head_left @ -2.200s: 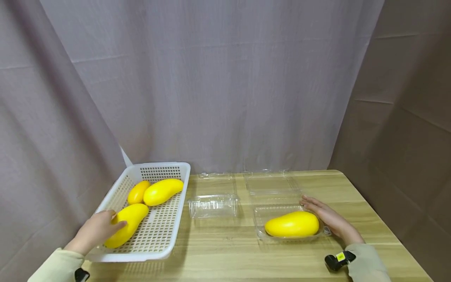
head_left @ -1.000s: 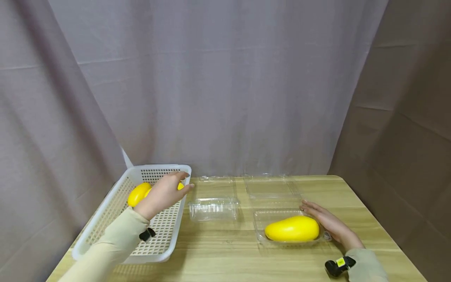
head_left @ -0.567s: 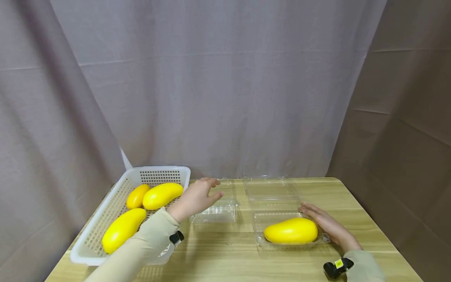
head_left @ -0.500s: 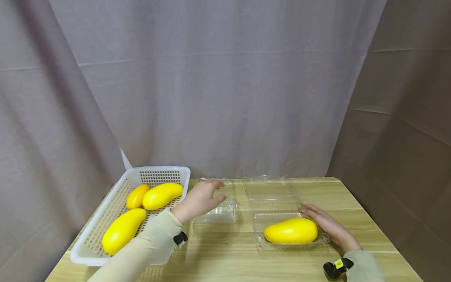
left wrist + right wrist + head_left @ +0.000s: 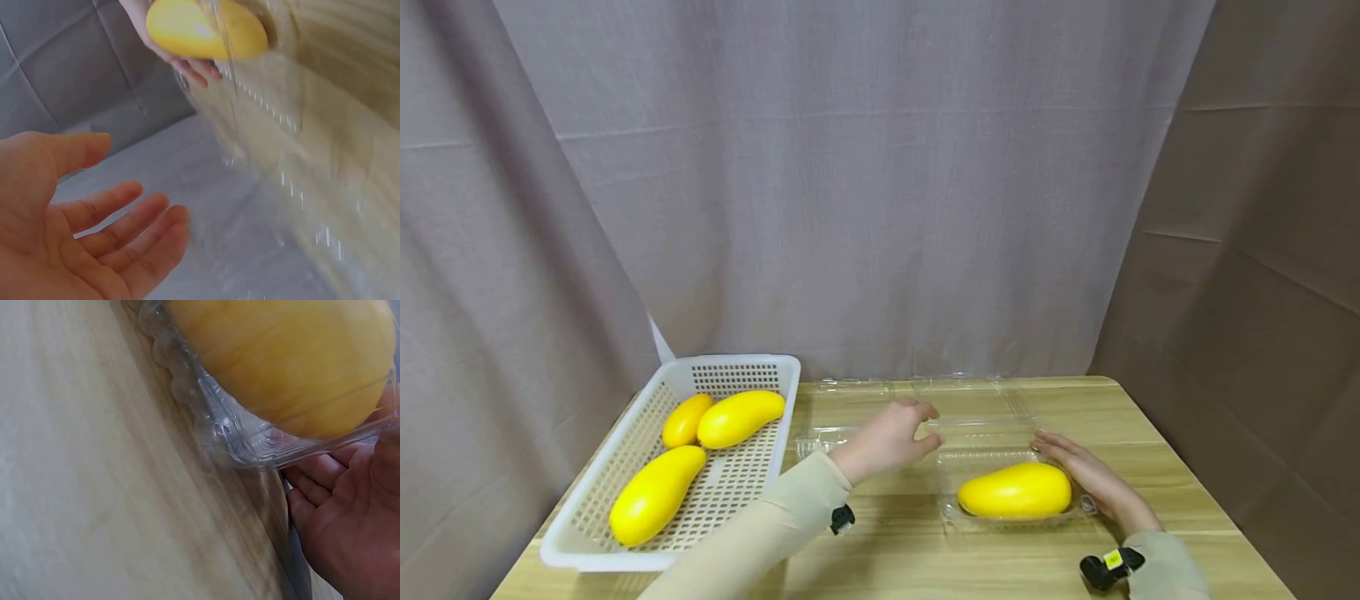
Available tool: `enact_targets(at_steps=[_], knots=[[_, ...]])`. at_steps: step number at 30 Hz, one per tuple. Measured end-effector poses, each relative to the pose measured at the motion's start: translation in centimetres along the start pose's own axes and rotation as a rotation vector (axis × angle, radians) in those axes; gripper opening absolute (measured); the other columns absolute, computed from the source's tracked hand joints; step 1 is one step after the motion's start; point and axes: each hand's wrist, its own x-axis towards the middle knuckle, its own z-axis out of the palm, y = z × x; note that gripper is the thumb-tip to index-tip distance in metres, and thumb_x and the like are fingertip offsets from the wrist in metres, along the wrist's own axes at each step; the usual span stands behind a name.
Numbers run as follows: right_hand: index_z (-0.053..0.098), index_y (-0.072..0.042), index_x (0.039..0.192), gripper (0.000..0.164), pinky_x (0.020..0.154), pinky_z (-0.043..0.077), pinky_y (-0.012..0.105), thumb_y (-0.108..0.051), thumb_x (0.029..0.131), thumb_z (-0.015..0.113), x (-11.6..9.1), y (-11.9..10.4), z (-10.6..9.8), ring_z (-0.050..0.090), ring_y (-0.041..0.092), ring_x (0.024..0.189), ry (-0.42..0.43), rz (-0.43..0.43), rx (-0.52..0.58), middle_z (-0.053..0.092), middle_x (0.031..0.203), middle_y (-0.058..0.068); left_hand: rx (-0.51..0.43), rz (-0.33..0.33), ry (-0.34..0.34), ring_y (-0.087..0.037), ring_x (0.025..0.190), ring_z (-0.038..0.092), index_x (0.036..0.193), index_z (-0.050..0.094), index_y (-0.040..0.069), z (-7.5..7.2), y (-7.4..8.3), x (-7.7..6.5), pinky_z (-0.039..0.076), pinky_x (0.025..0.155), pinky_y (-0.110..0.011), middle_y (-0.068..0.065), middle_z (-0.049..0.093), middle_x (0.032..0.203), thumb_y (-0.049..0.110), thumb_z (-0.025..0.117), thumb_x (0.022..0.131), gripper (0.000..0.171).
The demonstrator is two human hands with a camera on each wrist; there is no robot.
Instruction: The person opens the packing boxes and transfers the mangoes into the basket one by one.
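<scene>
A yellow mango (image 5: 1015, 492) lies in a clear plastic clamshell box (image 5: 950, 477), whose lid (image 5: 973, 402) is folded back behind it. My right hand (image 5: 1093, 479) is at the box's right end, fingers extended along its side; the right wrist view shows the palm (image 5: 344, 531) facing the clear wall. Nothing is held by my left hand (image 5: 887, 442), which hovers left of this box with thumb and fingers apart. In the left wrist view its fingers (image 5: 140, 231) are loosely bent. A second clear box (image 5: 811, 446) is partly hidden behind the left hand.
On the left stands a white perforated basket (image 5: 617, 560) holding a front mango (image 5: 658, 496), a back mango (image 5: 741, 419) and a smaller orange-yellow one (image 5: 687, 419). Grey curtains (image 5: 880, 208) rise behind the wooden table (image 5: 1000, 567) and along both sides.
My left hand has left the front mango in the basket, crossed over the basket and second box, and moved right toward the filled box. My right hand has stayed at the box's end.
</scene>
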Motion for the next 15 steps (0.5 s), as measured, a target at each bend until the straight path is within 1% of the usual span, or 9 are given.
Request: enact_targets(at_steps=[5, 7, 11, 15], knots=[[0.031, 0.005, 0.154, 0.056, 0.113, 0.009, 0.071, -0.027, 0.109, 0.04, -0.1, 0.2, 0.2, 0.005, 0.051, 0.148, -0.003, -0.007, 0.001, 0.005, 0.165, 0.026, -0.018, 0.013, -0.03, -0.02, 0.11, 0.066, 0.129, 0.065, 0.008, 2.3, 0.9, 0.4, 0.053, 0.093, -0.031, -0.007, 0.068, 0.124, 0.033, 0.066, 0.098, 0.04], [0.03, 0.005, 0.155, 0.058, 0.113, 0.01, 0.072, -0.029, 0.109, 0.04, -0.1, 0.2, 0.2, 0.007, 0.051, 0.148, 0.0, -0.007, -0.003, 0.005, 0.165, 0.026, -0.025, 0.016, -0.038, -0.02, 0.112, 0.065, 0.13, 0.064, 0.008, 3.1, 1.2, 0.6, 0.052, 0.093, -0.031, -0.007, 0.067, 0.125, 0.034, 0.065, 0.098, 0.041], [0.031, 0.005, 0.154, 0.059, 0.112, 0.01, 0.073, -0.032, 0.109, 0.041, 0.0, 0.1, 0.0, 0.007, 0.052, 0.147, 0.008, -0.012, -0.012, 0.006, 0.165, 0.026, -0.062, 0.004, -0.064, -0.018, 0.115, 0.063, 0.133, 0.063, 0.009, 4.3, 1.7, 1.1, 0.051, 0.096, -0.03, -0.005, 0.065, 0.13, 0.038, 0.064, 0.099, 0.044], [0.033, 0.005, 0.153, 0.057, 0.113, 0.007, 0.072, -0.029, 0.108, 0.041, -0.1, 0.1, 0.0, 0.004, 0.05, 0.148, 0.017, -0.009, -0.003, 0.007, 0.165, 0.025, -0.071, -0.027, -0.091, -0.016, 0.108, 0.066, 0.135, 0.062, 0.011, 5.1, 2.2, 1.5, 0.052, 0.093, -0.029, -0.005, 0.063, 0.132, 0.047, 0.064, 0.097, 0.052]])
